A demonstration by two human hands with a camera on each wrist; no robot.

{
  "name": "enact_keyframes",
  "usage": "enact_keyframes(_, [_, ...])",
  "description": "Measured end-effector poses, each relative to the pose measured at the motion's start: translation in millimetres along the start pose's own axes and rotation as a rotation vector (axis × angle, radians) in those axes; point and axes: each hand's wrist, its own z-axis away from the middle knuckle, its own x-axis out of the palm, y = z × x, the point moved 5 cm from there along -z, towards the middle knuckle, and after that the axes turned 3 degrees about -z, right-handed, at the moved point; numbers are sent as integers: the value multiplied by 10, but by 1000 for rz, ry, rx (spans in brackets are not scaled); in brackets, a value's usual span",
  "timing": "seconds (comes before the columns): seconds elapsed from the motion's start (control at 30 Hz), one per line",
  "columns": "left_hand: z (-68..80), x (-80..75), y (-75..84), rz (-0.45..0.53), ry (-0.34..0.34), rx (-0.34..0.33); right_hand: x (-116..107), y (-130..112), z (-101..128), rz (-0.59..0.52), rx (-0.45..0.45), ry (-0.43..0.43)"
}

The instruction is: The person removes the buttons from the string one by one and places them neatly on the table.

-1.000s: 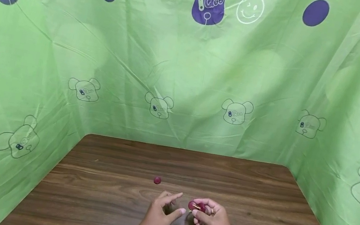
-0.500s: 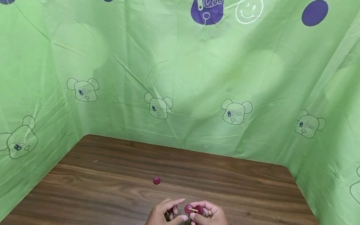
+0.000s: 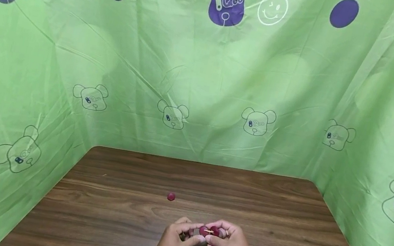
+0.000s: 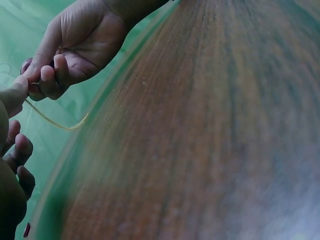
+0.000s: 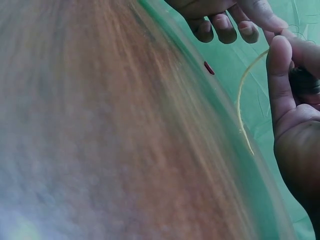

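Two round dark red pieces are held side by side between the hands in the head view. My right hand (image 3: 233,241) pinches the right piece (image 3: 215,231) between thumb and fingers. My left hand (image 3: 174,238) has its thumb and index finger at the left piece (image 3: 203,230), pinching its edge. A thin yellow cord (image 3: 209,231) runs across both pieces. Its loose end, the cord tail (image 5: 241,100), hangs down in a curve in the right wrist view. Fingers hide most of the pieces in both wrist views.
A single dark red disc (image 3: 171,196) lies on the brown wooden table (image 3: 117,214), beyond the left hand. Green printed cloth (image 3: 220,79) hangs behind the table and along both sides.
The left hand, earlier apart with thumb and index spread, has moved in and taken hold of the left piece. The right hand has shifted the pieces slightly left and towards the body.
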Motion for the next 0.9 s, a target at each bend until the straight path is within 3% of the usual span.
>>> enact_keyframes(0.27, [-6, -10, -16, 6, 4, 33, -8, 0, 0, 24, -8, 4])
enact_keyframes(0.67, [2, -23, 9, 12, 49, 122, -38, -33, 10, 63, 12, 92])
enact_keyframes(0.9, [-9, -32, -8, 21, 42, 104, -57, -31, 9, 80, 19, 134])
